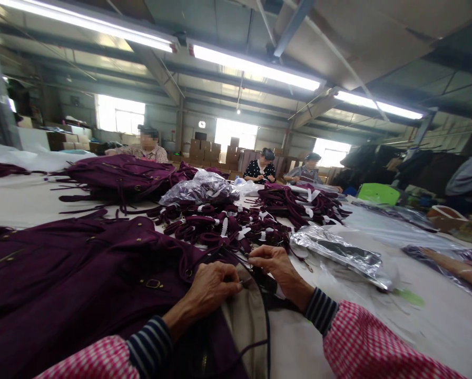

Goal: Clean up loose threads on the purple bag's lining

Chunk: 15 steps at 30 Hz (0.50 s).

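A dark purple fabric bag (113, 279) with small metal buckles and eyelets lies in front of me, its beige lining (246, 316) turned into view on the right side. Over that lining, my left hand (214, 287) is closed in a pinch, a small bright tip showing at its fingers. My right hand (277, 268) pinches close to the bag's upper edge, beside dark cords. What sits between the fingers of either hand is too small to make out. Just beyond both hands lie bundled purple straps (220, 226) with white bands and metal clips.
More purple bags (121, 176) are piled at the back left, near a clear plastic bag (200, 187). Another purple pile (303, 202) lies at back right. A plastic-wrapped packet (341, 252) is on the white table (429, 326). Another person's arm (457, 266) reaches in at right; several people sit opposite.
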### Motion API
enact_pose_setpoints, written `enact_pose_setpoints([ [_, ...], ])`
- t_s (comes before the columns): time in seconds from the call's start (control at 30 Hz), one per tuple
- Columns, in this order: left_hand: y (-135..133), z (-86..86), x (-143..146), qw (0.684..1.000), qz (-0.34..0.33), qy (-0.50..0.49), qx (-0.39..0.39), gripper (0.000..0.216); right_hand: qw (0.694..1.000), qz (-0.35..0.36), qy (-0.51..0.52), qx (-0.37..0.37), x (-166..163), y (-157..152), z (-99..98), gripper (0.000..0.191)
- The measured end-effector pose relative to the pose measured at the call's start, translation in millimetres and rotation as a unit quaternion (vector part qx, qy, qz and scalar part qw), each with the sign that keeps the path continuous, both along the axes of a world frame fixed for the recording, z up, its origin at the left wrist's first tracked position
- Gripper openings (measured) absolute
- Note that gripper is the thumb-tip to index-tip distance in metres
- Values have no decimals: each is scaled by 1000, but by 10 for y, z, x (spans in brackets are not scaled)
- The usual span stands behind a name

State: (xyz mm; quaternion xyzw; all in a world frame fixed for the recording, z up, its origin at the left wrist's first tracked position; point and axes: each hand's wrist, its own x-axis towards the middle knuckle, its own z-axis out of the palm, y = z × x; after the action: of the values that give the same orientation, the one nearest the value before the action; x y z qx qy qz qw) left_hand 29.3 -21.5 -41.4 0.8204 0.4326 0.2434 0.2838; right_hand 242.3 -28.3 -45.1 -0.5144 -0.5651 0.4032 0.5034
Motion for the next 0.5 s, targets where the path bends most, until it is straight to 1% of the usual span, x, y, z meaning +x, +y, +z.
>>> enact_pose_setpoints([
  [0.1,56,-43,-28,997,-31,-58,-47,17,999,34,26,-31,67,-47,16,27],
  [0.17,101,-79,-52,990,-57,-100,-78,25,998,41,47,-34,80,-73,28,32],
  [0.3,144,-119,-79,980,-84,-157,-86,37,995,-21,96,7,-4,-103,62,44],
  [0.37,130,-113,-78,974,-84,-188,-93,36,994,-14,104,18,-78,-126,83,41],
  [0.5,82,-79,-63,959,-79,-241,-126,32,997,52,59,6,-195,-201,123,32],
])
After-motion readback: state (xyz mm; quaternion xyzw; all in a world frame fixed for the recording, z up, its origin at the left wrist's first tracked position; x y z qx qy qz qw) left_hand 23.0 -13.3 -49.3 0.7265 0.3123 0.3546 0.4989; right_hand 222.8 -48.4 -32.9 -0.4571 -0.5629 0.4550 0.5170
